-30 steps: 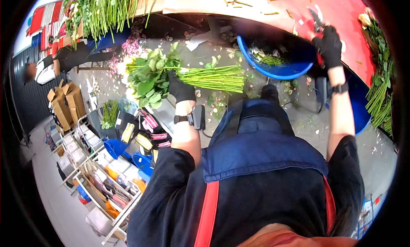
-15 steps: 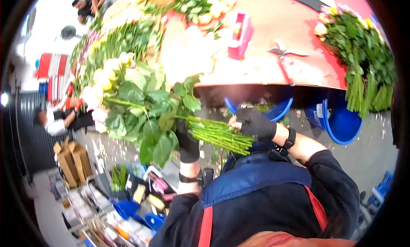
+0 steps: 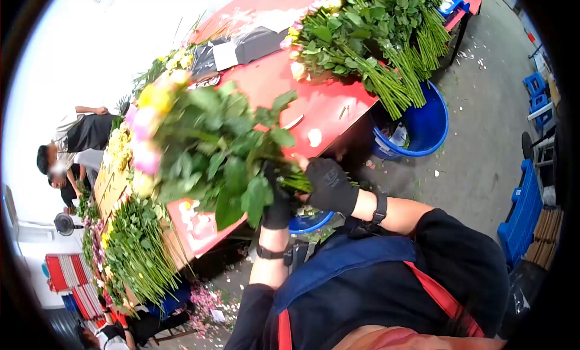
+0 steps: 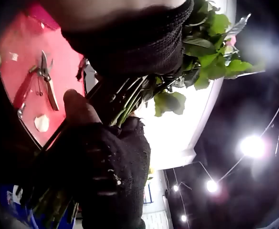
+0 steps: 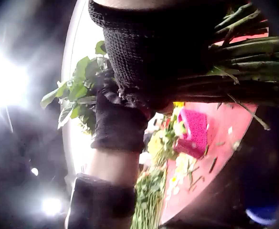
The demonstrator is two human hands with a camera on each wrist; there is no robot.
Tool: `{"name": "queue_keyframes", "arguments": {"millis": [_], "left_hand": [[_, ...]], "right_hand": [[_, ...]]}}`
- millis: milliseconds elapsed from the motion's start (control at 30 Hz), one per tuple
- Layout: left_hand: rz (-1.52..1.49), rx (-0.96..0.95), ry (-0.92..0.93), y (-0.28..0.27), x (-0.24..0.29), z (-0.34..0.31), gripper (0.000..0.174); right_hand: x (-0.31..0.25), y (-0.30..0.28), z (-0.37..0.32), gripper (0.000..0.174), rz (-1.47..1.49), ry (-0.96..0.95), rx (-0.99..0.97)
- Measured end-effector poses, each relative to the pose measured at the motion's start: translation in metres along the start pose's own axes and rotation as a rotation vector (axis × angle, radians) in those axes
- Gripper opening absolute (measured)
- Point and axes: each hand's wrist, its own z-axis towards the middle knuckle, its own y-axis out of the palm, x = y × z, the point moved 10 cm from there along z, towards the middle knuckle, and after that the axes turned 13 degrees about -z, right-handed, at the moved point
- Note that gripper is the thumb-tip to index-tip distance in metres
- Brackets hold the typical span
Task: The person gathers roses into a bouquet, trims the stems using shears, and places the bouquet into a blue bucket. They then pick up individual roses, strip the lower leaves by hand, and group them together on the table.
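Note:
A bunch of roses with yellow and pink heads and broad green leaves is held tilted in front of the body, its heads toward the left. In a black fingerless glove, my left hand grips the stems right below the leaves. Close beside it my right hand, gloved alike, has its fingers round the stems lower down. In the left wrist view, pruning shears lie on the red tabletop, apart from both hands. Part of the stems is hidden by the gloves.
More rose bunches lie on the table, at the far side and at the left. A blue bucket stands below the table edge. A pink box sits among scraps. People are working at the left.
My right hand has left the shears on the table and come to the stems beside my left hand. The bunch has risen in front of the table, and the head view has turned.

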Motion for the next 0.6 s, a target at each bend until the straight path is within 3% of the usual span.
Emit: {"name": "queue_keyframes", "arguments": {"millis": [100, 167, 200, 233, 267, 300, 333, 400, 433, 467, 500, 567, 600], "left_hand": [[-0.508, 0.029, -0.368, 0.001, -0.162, 0.028, 0.044], [0.051, -0.035, -0.108, 0.045, -0.130, 0.056, 0.035], [0.159, -0.180, 0.040, 0.064, -0.107, 0.070, 0.035], [0.128, -0.251, 0.061, 0.080, -0.100, 0.079, 0.036], [0.094, -0.323, 0.080, 0.096, -0.095, 0.088, 0.037], [-0.074, -0.320, -0.029, 0.109, -0.100, 0.098, 0.037], [-0.240, -0.320, -0.142, 0.124, -0.104, 0.107, 0.037], [-0.273, -0.347, -0.368, 0.154, -0.108, 0.127, 0.036], [-0.379, -0.327, -0.288, 0.163, -0.089, 0.134, 0.033], [-0.484, -0.316, -0.208, 0.172, -0.070, 0.140, 0.029], [-0.375, -0.459, -0.280, 0.186, -0.074, 0.151, 0.032], [-0.018, -0.605, -0.250, 0.212, -0.038, 0.169, 0.037], [-0.088, -0.608, -0.363, 0.212, -0.048, 0.165, 0.044]], "right_hand": [[0.058, -0.017, -0.004, 0.073, 0.072, 0.035, 0.228], [0.098, -0.024, 0.007, 0.056, 0.089, 0.098, 0.219], [0.110, -0.029, 0.006, 0.041, -0.012, 0.030, 0.329], [0.129, -0.030, 0.010, 0.031, -0.012, 0.085, 0.337], [0.143, -0.029, 0.013, 0.048, -0.068, 0.113, 0.285], [0.155, -0.032, 0.017, 0.065, -0.130, 0.142, 0.238], [0.165, -0.042, 0.019, 0.065, -0.097, 0.152, 0.282], [0.179, -0.068, 0.021, 0.063, -0.025, 0.166, 0.368], [0.192, -0.072, 0.027, 0.067, 0.094, 0.305, 0.184], [0.205, -0.080, 0.024, 0.070, 0.053, 0.226, 0.326], [0.224, -0.083, 0.018, 0.073, 0.016, 0.139, 0.463], [0.277, -0.075, 0.024, 0.071, 0.264, 0.123, 0.530], [0.287, -0.092, 0.035, 0.069, 0.313, 0.216, 0.396]]}}
